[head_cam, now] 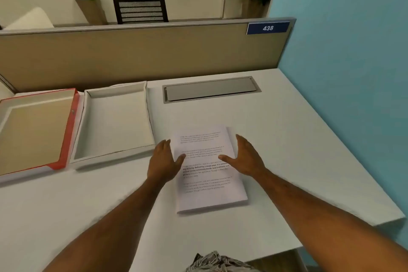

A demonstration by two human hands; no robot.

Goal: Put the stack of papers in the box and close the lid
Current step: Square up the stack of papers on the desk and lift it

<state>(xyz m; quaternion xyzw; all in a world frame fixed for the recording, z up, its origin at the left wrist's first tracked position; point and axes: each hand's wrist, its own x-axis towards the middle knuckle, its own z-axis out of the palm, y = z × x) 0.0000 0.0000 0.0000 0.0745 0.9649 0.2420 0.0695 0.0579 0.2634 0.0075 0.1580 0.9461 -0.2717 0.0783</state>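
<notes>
i see white desk [287, 139], papers [207, 170] centre, box [114, 121] at 10 o'clock; left hand [163, 161] and right hand [247, 157] spread, flanking papers.

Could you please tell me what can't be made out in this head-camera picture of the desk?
- Printed text on the stack of papers: too small and blurred to read.
- Whether the left hand and right hand touch the stack: unclear from above.
- Red-edged lid: its left part is cut off by the frame edge.
- Box: outer near wall hidden by its own rim.
</notes>
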